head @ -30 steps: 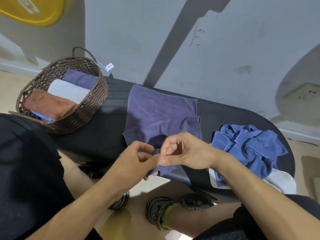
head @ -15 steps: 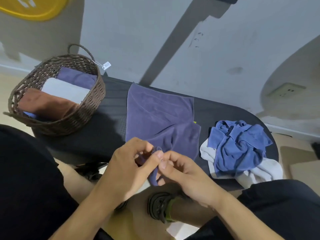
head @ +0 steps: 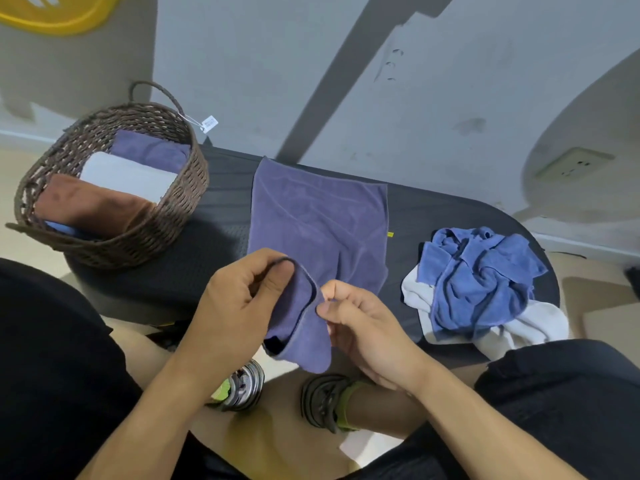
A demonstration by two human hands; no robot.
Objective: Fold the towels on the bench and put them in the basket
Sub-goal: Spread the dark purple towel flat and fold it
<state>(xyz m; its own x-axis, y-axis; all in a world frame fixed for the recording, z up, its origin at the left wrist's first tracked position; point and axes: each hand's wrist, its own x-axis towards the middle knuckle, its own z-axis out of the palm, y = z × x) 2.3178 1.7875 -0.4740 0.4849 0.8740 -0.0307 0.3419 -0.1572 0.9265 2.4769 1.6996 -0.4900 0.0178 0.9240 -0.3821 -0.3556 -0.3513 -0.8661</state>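
Observation:
A purple towel (head: 318, 220) lies spread on the black bench (head: 207, 251), its near end hanging over the front edge. My left hand (head: 239, 303) grips that near hem, fingers curled round the edge. My right hand (head: 360, 320) pinches the same hem just to the right, thumb against forefinger. A brown wicker basket (head: 166, 216) stands on the bench's left end with folded brown, white and purple towels inside. On the right end lies a crumpled blue towel (head: 481, 278) on top of a white towel (head: 533, 327).
A grey wall (head: 277, 81) runs right behind the bench, with a socket plate (head: 575, 164) at the right. My knees and sandalled feet (head: 325, 400) are below the bench's front edge. A paper tag (head: 209, 123) hangs from the basket handle.
Both hands have drawn the towel's near hem up and toward me. The hem now loops over my left fingers, and my right hand has shifted slightly right along it.

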